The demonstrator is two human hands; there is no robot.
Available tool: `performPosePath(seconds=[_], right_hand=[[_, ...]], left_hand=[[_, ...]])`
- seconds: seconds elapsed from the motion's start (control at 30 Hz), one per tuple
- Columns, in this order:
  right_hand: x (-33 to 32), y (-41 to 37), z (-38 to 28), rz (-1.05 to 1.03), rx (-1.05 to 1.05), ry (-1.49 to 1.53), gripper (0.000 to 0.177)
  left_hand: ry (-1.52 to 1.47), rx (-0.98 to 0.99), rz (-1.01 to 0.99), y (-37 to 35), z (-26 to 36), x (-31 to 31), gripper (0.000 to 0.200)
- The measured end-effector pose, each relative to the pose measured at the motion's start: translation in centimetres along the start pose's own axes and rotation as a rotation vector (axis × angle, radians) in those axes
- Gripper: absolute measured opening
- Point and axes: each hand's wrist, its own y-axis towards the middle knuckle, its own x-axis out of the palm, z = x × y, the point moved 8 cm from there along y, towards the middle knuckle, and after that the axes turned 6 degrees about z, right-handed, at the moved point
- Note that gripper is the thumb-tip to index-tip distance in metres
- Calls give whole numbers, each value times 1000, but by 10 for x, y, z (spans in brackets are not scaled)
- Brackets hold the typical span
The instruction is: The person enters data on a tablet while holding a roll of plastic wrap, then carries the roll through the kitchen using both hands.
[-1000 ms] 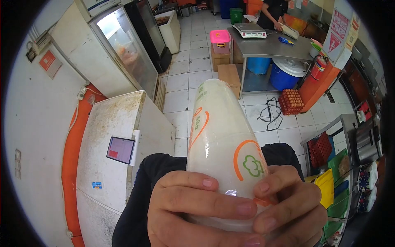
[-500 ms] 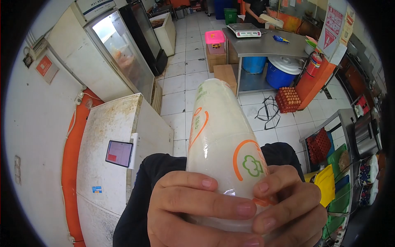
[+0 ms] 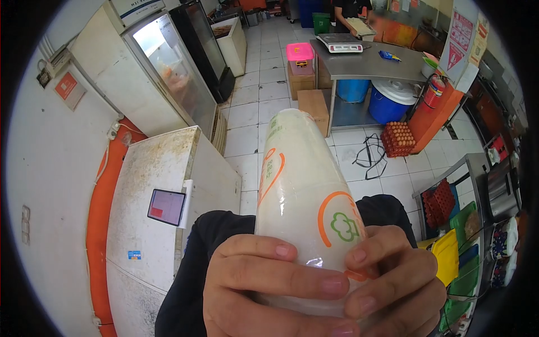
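A long, whitish, tube-shaped pack (image 3: 292, 196) in glossy clear wrap with orange and green print points away from me. Its far end is narrower in the view; what is inside cannot be made out. My left hand (image 3: 264, 283) wraps round its near end from the left, fingers closed over the top. From the right, my right hand (image 3: 396, 283) grips the same end, its fingertips close to the left hand's. The thumbs and the pack's near end are hidden. My legs in dark trousers (image 3: 193, 253) show below and behind the pack.
A white chest (image 3: 151, 185) with a tablet (image 3: 167, 206) on it stands at left. Ahead are a steel table (image 3: 365, 67) with a scale (image 3: 340, 44), egg trays (image 3: 398, 139) and cables (image 3: 370, 157) on the floor. A person (image 3: 352, 14) works behind the table.
The view has shifted slightly, so the room's things appear a little farther right and lower. Both hands keep the same hold on the pack.
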Motion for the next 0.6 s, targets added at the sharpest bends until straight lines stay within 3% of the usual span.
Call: performPosePath(seconds=[0.07,0.17,0.3,0.33,0.43,0.53,0.6], right_hand=[[2,3,1,-14,-22,33,22],[3,4,1,-4,-48,13,23],[-23,-11,1,245,187,-260,26],[-32,-14,1,248,244,-331,27],[-36,-9,6,160,192,-315,26],[-5,18,10,-148,77,-161,24],[8,24,13,-267,21,-49,20]], left_hand=[[-23,59,20,1,0,0,31],[15,-20,14,3,1,1,31],[170,-196,74,9,1,1,8],[224,-267,121,9,0,-1,15],[223,-302,170,12,-3,0,14],[31,-262,156,17,-15,-1,15],[-1682,-84,633,3,-29,81,21]])
